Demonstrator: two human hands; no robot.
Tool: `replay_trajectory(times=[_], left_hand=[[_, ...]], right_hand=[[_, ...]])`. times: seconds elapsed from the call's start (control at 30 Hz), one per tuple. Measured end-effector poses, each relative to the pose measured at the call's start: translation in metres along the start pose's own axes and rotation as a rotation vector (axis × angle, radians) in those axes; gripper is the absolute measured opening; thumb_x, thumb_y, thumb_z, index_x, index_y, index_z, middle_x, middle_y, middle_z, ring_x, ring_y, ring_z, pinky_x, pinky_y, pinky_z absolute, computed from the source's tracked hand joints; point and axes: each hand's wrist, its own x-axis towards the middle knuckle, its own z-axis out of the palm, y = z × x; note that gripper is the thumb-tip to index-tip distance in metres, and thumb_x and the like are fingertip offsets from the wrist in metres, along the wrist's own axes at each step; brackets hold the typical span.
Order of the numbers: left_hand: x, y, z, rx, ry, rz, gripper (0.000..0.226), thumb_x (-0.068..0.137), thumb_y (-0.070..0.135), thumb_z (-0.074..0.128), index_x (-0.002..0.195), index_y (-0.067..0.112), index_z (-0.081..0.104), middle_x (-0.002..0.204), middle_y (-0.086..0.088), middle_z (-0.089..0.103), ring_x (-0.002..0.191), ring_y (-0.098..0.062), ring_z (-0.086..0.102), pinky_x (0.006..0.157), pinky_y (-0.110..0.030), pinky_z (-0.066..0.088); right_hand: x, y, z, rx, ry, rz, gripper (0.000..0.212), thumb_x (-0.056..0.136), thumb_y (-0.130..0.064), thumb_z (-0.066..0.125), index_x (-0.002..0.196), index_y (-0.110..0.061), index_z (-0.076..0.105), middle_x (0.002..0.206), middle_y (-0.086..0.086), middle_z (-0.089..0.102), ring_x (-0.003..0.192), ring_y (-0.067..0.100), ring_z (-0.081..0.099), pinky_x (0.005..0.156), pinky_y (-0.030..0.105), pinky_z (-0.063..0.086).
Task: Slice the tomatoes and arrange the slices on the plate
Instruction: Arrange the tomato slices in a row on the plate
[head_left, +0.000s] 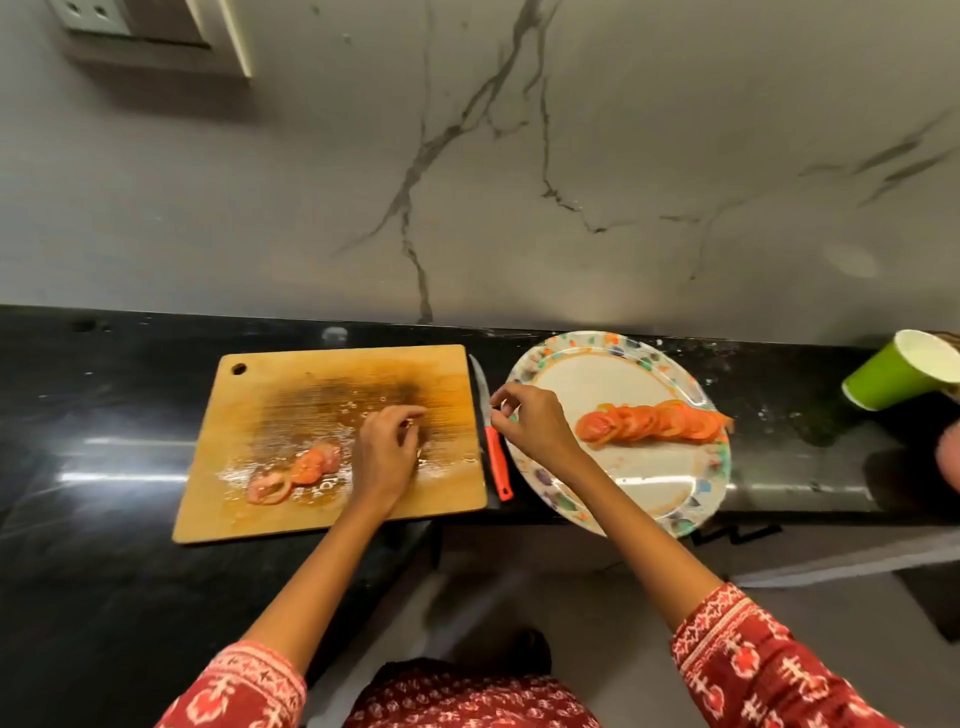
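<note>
Your left hand (387, 457) hovers over the wet cutting board (332, 441), grip loosely curled and empty, beside three tomato slices (296, 473). Your right hand (524, 421), grip relaxed and empty, sits at the plate's (649, 467) left rim above the red-handled knife (493, 447). A row of slices (654, 421) lies on the plate. Farther right on the worktop (104, 415) stands a green cup (893, 376).

Under the left hand (387, 452) lies a tan wooden cutting board (332, 384), darkened in its middle, with pale red tomato slices (296, 470) just left of that hand. Between the hands lies a knife (492, 441) with an orange-red handle. Right of the right hand (530, 421), a white plate (649, 467) has a multicoloured speckled rim and orange-red slices (654, 421). Further right stands a green cup (893, 376). The table (104, 597) is glossy black; the sleeves (743, 654) are red with white patterning.
</note>
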Motion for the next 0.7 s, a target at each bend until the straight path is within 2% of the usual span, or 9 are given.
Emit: replay_trajectory(times=[0.17, 0.3, 0.5, 0.63, 0.7], left_hand=[[-0.027, -0.049, -0.057, 0.067, 0.145, -0.085, 0.024, 0.085, 0.003, 0.059, 0.105, 0.012, 0.066, 0.104, -0.006, 0.067, 0.099, -0.026, 0.058, 0.08, -0.035, 0.047], [-0.039, -0.08, -0.095, 0.105, 0.179, -0.209, 0.037, 0.086, 0.011, 0.061, 0.123, 0.013, 0.056, 0.112, -0.008, 0.063, 0.104, -0.026, 0.055, 0.083, -0.037, 0.044], [-0.041, -0.105, -0.133, 0.112, 0.023, -0.257, 0.046, 0.082, 0.01, 0.066, 0.125, 0.018, 0.052, 0.102, -0.002, 0.067, 0.093, -0.022, 0.062, 0.079, -0.039, 0.049], [-0.044, -0.112, -0.137, 0.139, -0.086, -0.228, 0.047, 0.075, 0.023, 0.075, 0.118, 0.024, 0.057, 0.095, 0.006, 0.066, 0.091, -0.015, 0.06, 0.076, -0.034, 0.049], [-0.045, -0.113, -0.135, 0.186, -0.095, -0.199, 0.043, 0.072, 0.031, 0.076, 0.112, 0.025, 0.06, 0.096, 0.007, 0.066, 0.094, -0.015, 0.06, 0.075, -0.033, 0.049]], right_hand=[[-0.004, -0.04, 0.044, 0.068, -0.041, -0.016, 0.013, 0.082, -0.011, 0.064, 0.093, -0.005, 0.067, 0.072, 0.007, 0.063, 0.066, 0.01, 0.053, 0.063, 0.024, 0.04], [-0.009, -0.07, 0.083, 0.072, -0.117, -0.056, 0.015, 0.081, -0.013, 0.065, 0.095, -0.007, 0.066, 0.071, -0.003, 0.059, 0.066, 0.01, 0.054, 0.065, 0.026, 0.043], [-0.002, -0.119, 0.127, 0.027, -0.242, -0.03, 0.025, 0.083, -0.019, 0.066, 0.106, -0.009, 0.062, 0.094, 0.005, 0.066, 0.087, 0.017, 0.061, 0.076, 0.03, 0.048], [0.005, -0.138, 0.141, -0.157, -0.295, -0.166, 0.035, 0.084, -0.021, 0.065, 0.117, -0.011, 0.057, 0.113, 0.007, 0.06, 0.11, 0.021, 0.05, 0.087, 0.034, 0.046], [0.007, -0.145, 0.143, -0.217, -0.355, -0.228, 0.034, 0.086, -0.017, 0.062, 0.119, -0.011, 0.056, 0.117, 0.007, 0.059, 0.114, 0.022, 0.047, 0.088, 0.034, 0.044]])
